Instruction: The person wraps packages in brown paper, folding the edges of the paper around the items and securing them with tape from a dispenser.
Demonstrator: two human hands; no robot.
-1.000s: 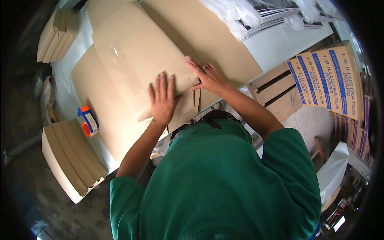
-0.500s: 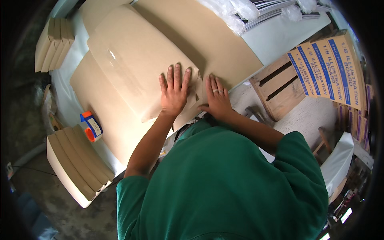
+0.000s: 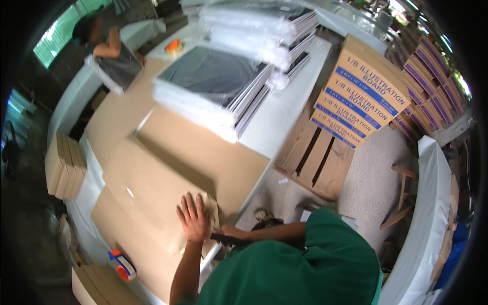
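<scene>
On the worktable lies a large package wrapped in brown kraft paper (image 3: pixel 147 198), its folded end toward me. My left hand (image 3: pixel 193 219) presses flat on top of that end, fingers spread. My right hand (image 3: pixel 232 232) is low beside the package's near corner, at the table edge. A dark strip-like thing (image 3: pixel 223 239) shows against it; whether my fingers grip it is hidden. Beneath the package spreads a flat brown sheet (image 3: pixel 119 231). A blue and orange tape dispenser (image 3: pixel 123 265) lies on the table's left side.
Plastic-wrapped stacks of dark-topped flat panels (image 3: pixel 208 76) fill the table's far part. Printed cartons (image 3: pixel 356 96) stand on a wooden pallet (image 3: pixel 315 157) at right. Brown bundles (image 3: pixel 65 165) line the left edge. Another person (image 3: pixel 112 56) is at the far left; another tape dispenser (image 3: pixel 174 48) lies nearby.
The view has lifted, showing more of the table's far end. My right hand has left the package end and dropped to the table edge. My left hand remains flat on the package.
</scene>
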